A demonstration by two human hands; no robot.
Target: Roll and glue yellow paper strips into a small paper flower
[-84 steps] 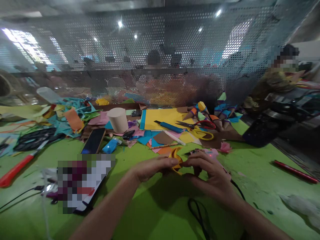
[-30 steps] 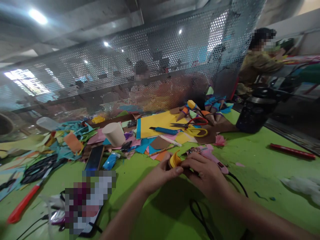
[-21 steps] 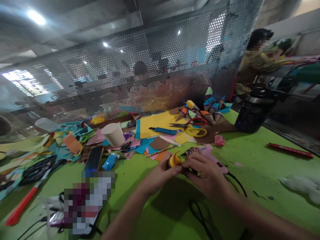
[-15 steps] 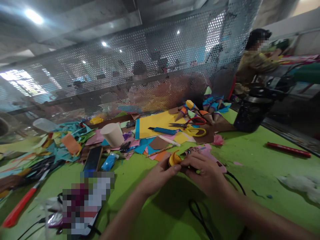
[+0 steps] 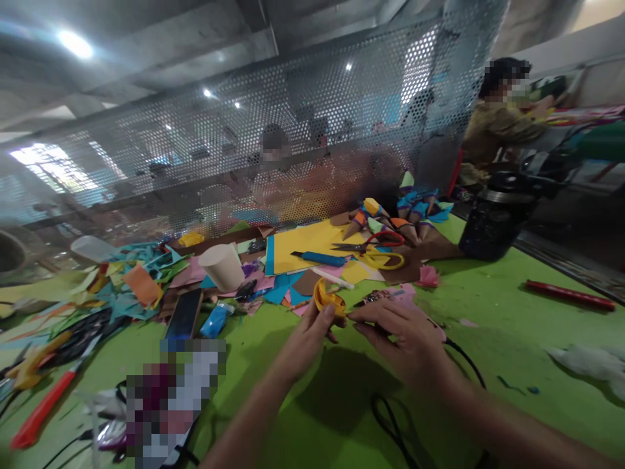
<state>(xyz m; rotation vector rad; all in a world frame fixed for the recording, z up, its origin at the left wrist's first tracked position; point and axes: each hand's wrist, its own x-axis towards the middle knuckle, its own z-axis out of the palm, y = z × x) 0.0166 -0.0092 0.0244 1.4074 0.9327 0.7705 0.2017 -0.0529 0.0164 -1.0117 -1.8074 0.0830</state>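
A small curled yellow paper piece (image 5: 328, 298) is pinched between the thumb and fingers of my left hand (image 5: 312, 332), above the green table (image 5: 342, 417). Just to its right is my right hand (image 5: 400, 329), its thumb and index finger brought close together near the paper's lower edge. Whether those fingertips hold anything is too small to tell. Behind my right hand lies a pink tool (image 5: 407, 296) with a black cable, partly covered by the hand.
Scissors (image 5: 383, 251), a blue cutter (image 5: 322, 258) and yellow sheets (image 5: 288, 244) lie behind. A white cup (image 5: 222, 267), phone (image 5: 184, 312) and paper scraps are left. A black flask (image 5: 495, 218) and red pen (image 5: 569, 295) are right. A person sits beyond.
My left hand has shifted slightly left and up with the yellow paper, which is now tilted. My right fingers have parted from it a little. Another person's hand at the far left has gone.
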